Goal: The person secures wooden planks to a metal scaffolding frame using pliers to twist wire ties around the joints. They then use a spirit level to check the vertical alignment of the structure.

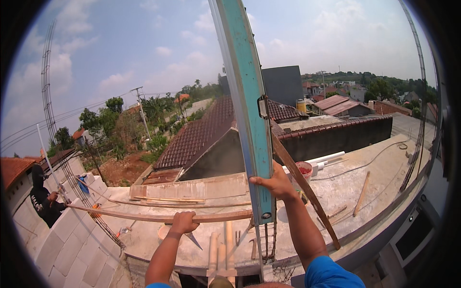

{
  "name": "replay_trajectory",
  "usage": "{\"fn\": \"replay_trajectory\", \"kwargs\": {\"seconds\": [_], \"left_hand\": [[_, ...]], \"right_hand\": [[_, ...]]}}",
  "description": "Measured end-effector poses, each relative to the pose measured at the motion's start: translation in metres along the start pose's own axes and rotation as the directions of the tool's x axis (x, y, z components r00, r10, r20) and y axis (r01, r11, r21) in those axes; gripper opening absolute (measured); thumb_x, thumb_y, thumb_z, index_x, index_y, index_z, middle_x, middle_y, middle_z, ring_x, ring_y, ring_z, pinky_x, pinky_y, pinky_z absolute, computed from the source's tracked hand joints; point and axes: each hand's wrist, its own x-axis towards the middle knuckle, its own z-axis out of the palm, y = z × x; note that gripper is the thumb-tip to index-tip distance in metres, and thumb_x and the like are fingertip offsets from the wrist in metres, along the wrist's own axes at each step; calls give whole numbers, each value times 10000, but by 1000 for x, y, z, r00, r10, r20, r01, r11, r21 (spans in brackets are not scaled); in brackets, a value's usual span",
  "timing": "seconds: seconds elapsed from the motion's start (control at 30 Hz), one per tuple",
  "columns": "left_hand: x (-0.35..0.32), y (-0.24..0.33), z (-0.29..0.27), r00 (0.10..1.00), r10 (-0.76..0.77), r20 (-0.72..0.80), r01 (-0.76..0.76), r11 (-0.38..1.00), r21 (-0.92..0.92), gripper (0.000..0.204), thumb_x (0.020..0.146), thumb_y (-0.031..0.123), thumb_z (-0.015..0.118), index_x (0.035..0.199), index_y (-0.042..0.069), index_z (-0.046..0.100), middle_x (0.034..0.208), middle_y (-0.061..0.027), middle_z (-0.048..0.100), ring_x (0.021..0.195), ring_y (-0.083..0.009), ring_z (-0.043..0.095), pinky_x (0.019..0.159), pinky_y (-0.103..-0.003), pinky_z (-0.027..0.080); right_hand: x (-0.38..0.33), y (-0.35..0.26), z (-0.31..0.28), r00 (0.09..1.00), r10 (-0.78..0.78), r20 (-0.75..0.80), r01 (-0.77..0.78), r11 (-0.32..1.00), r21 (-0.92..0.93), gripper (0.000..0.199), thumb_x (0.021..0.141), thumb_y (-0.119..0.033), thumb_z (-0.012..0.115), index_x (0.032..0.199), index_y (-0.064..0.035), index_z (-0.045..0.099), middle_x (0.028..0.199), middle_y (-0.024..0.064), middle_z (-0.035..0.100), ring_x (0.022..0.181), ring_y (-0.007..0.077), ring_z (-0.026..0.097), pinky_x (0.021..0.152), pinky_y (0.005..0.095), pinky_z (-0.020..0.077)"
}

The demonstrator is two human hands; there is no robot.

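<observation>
A long teal spirit level stands nearly upright in front of me, with a vial at its lower end. My right hand is closed around its lower part, the thumb across the near face. Reaching out to the left, my left hand grips a long wooden batten. The batten runs from the block wall to beside the level's foot. Steel bars show below the level. Behind my right hand, a wooden brace slants down to the slab.
A person in dark clothes stands at the left beside the block wall. A hammer, red-filled bucket, white pipes and loose wood lie on the concrete slab. Rebar columns rise at both sides.
</observation>
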Motion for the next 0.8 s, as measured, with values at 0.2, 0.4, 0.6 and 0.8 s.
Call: {"fn": "replay_trajectory", "kwargs": {"seconds": [0.2,0.4,0.6,0.8], "left_hand": [[4,8,-6,997,72,21,-72,997,41,322,827,403,752,968,115,733,921,-156,766,942,-376,736,844,-531,545],[2,14,1,999,34,-19,-33,999,31,287,862,389,743,933,111,735,888,-177,759,918,-389,735,848,-517,546],[2,12,4,1000,25,14,-26,998,54,293,837,387,753,940,113,735,907,-168,765,930,-380,737,857,-514,547],[11,25,-4,992,117,-36,-120,989,-86,351,811,376,792,1017,119,670,948,-143,744,974,-382,702,804,-543,530]], "right_hand": [[1,3,-1,1000,18,9,-18,1000,22,681,837,-299,934,1363,-2,619,1146,93,747,1036,162,714,917,336,604],[-1,0,-2,1000,8,9,-8,1000,12,687,848,-300,927,1380,0,613,1168,106,745,1051,169,714,933,348,600],[-5,1,-1,1000,-1,2,1,998,-66,699,842,-285,929,1397,-1,612,1208,108,741,1092,183,707,966,355,588],[3,-9,3,1000,27,1,-27,1000,3,646,851,-251,922,1361,2,618,1193,122,738,1074,196,712,958,371,590]]}}
